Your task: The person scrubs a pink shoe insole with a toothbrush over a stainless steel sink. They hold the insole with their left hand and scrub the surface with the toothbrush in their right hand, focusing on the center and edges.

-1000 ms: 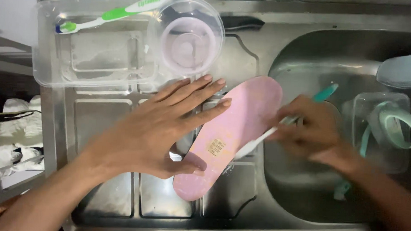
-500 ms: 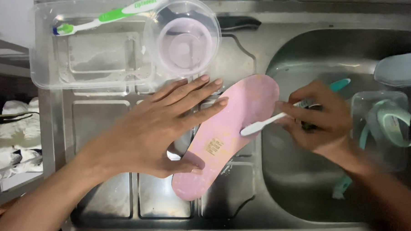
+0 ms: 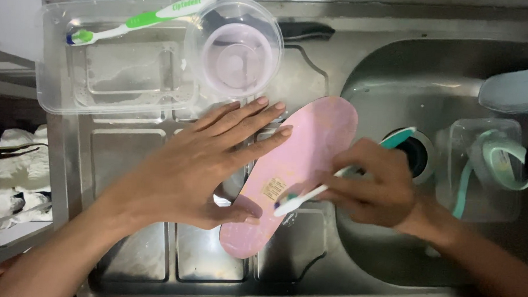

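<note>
Fingers (image 3: 259, 116) flat | smooth pink oval insole (image 3: 311, 150) | steel sink (image 3: 395, 83)

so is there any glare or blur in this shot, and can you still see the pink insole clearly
Head view: soft glare streaks the stainless steel sink basin and the clear plastic tray; the pink foam insole is sharp and evenly lit; the white toothbrush in the right hand is slightly motion-blurred; the left hand is crisp; frame corners fall dark.

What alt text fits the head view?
Left hand presses a pink insole flat on a steel sink drainboard while the right hand holds a toothbrush against it. Behind lie a clear tub and round bowl.
</note>
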